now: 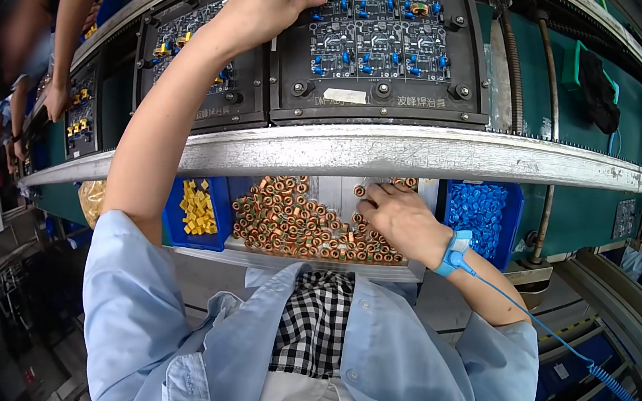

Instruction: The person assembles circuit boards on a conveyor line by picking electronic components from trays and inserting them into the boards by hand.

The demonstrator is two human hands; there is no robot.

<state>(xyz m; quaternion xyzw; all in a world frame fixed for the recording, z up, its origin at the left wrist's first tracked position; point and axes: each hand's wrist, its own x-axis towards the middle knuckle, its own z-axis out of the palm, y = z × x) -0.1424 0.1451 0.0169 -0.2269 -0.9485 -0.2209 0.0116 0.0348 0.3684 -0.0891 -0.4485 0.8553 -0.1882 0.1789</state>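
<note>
My left hand (269,2) reaches over the conveyor to the upper left of a black fixture (293,105). Its thumb and fingers are pinched together at the edge of the circuit boards (377,39); whatever is between them is hidden. Small blue parts stand on these boards, and one ring coil (418,9) sits on a board at the upper right. My right hand (403,219), with a blue wrist strap (455,253), is down among copper-wound ring coils (295,217) in a tray. Its fingers are curled in, their tips partly hidden; a loose coil (360,191) lies beside them.
A metal rail (423,150) runs between fixture and tray. Blue bins of yellow parts (198,208) and blue discs (477,212) flank the coils. A second fixture (227,113) stands left. A coiled cord (611,384) trails right from my strap. A co-worker's hand (57,100) works far left.
</note>
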